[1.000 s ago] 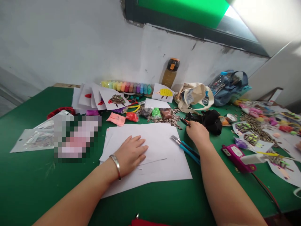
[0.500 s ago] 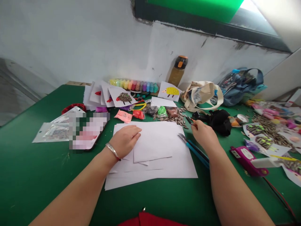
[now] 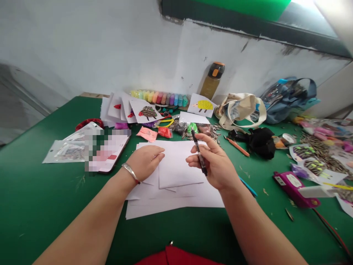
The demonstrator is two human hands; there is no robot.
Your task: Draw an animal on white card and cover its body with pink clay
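My left hand lies on the left edge of the white paper sheets, its fingers stretched out and together and pointing right. A smaller white sheet lies on top of the stack beside its fingertips. Over the right side of that paper, my right hand is closed on a black pen. The pen is tilted, dark at both ends with a clear barrel. Part of a blue cutter shows past my right wrist; the rest is hidden under the hand.
Clay packets, sunflower seeds and a standing hedgehog picture lie behind the paper. A phone is at left. To the right are an orange pen, a black pouch and a magenta glue gun. A bottle stands against the wall.
My right hand has moved left from beside the seeds to above the paper, lifting the black pen from the table. My left hand stays on the paper. The view has shifted slightly.
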